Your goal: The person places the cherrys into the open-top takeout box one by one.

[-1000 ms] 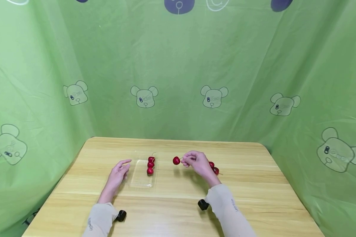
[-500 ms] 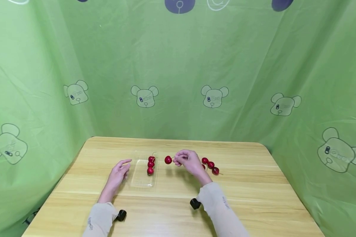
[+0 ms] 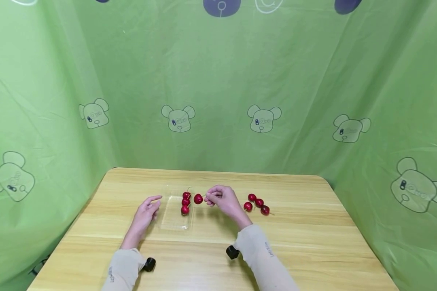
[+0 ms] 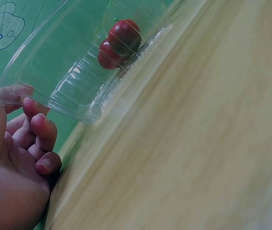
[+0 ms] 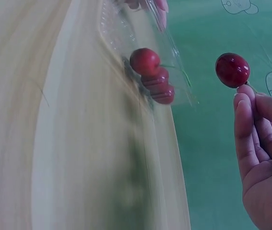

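Now bringing a cherry (image 3: 198, 199) left to mid-frame, pinching its stem (image 5: 253, 87) with the right hand (image 3: 223, 200), so nearly at the clear box (image 3: 172, 214); leaving the left hand (image 3: 144, 213) loose nearby.

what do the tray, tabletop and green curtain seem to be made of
The tray looks like glossy clear plastic: see-through, with glints along its ridges. The tabletop shows pale wood grain with a slight sheen; solid wood or laminate, I can't tell. The green curtain seems a slightly shiny fabric or plastic sheet, judging by its soft folds.
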{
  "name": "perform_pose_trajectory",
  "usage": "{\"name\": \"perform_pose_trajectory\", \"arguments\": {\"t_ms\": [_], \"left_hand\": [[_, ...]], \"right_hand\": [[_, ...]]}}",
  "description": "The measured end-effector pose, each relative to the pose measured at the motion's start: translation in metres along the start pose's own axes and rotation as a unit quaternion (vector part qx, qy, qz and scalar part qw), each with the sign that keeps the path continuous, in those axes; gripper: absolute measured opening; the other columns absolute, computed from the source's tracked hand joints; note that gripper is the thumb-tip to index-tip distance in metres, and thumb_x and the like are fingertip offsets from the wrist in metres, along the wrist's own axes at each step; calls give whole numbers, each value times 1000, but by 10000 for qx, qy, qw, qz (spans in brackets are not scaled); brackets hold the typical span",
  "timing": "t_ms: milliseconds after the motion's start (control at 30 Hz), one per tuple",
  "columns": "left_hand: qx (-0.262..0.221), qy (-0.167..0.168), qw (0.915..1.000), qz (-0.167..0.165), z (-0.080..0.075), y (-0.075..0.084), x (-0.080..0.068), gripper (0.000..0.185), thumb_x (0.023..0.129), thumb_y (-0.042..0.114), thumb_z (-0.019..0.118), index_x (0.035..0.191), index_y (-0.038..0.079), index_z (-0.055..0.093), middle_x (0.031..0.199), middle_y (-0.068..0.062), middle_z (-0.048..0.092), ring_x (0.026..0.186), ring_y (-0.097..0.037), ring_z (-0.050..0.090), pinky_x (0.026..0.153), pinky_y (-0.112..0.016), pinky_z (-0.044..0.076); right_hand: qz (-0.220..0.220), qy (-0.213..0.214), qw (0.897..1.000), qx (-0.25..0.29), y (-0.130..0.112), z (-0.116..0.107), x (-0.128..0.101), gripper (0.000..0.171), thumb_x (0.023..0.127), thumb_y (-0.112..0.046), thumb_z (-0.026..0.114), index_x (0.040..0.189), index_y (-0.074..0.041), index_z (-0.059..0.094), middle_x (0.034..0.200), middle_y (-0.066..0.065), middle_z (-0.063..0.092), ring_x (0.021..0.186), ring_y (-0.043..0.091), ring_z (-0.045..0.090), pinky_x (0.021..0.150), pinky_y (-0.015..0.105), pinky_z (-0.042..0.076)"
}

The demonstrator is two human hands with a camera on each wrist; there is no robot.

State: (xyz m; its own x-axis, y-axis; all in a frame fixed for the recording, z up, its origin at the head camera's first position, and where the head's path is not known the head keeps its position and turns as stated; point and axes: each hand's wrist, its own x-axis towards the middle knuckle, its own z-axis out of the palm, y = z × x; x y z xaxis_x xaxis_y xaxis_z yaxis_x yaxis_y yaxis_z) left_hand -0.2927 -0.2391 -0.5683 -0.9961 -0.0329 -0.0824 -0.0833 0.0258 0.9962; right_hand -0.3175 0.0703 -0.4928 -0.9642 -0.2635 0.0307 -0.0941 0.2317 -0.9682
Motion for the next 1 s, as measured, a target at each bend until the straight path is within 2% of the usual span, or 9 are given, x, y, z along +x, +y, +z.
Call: {"name": "perform_pose_trajectory", "arguments": {"t_ms": [533, 800, 1000], "left_hand": [[146, 49, 9998, 101, -2, -4, -1, 40, 108, 21, 55, 146, 7, 53, 82, 0, 53, 71, -12, 50, 65, -21, 46], [133, 62, 9998, 143, -1, -3, 0, 39, 108, 19, 54, 145, 6, 53, 81, 0, 54, 68, -11, 49, 62, -21, 45], [119, 81, 9998, 143, 1, -1, 0, 41, 108, 21, 57, 145, 6, 54, 81, 0, 53, 68, -10, 48, 62, -21, 45]], "right_hand": [[-41, -117, 9999, -54, 5, 23, 0, 8, 98, -3, 67, 104, 2, 70, 92, 12, 76, 78, 14, 71, 76, 31, 63], [-88, -256, 9994, -224, 9, 32, -2, 6, 98, -6, 69, 101, -1, 71, 90, 11, 76, 83, 27, 74, 82, 46, 63], [22, -312, 9992, -259, 12, 39, -4, 5, 96, -4, 70, 101, -2, 71, 88, 10, 75, 83, 31, 74, 81, 45, 63]]}}
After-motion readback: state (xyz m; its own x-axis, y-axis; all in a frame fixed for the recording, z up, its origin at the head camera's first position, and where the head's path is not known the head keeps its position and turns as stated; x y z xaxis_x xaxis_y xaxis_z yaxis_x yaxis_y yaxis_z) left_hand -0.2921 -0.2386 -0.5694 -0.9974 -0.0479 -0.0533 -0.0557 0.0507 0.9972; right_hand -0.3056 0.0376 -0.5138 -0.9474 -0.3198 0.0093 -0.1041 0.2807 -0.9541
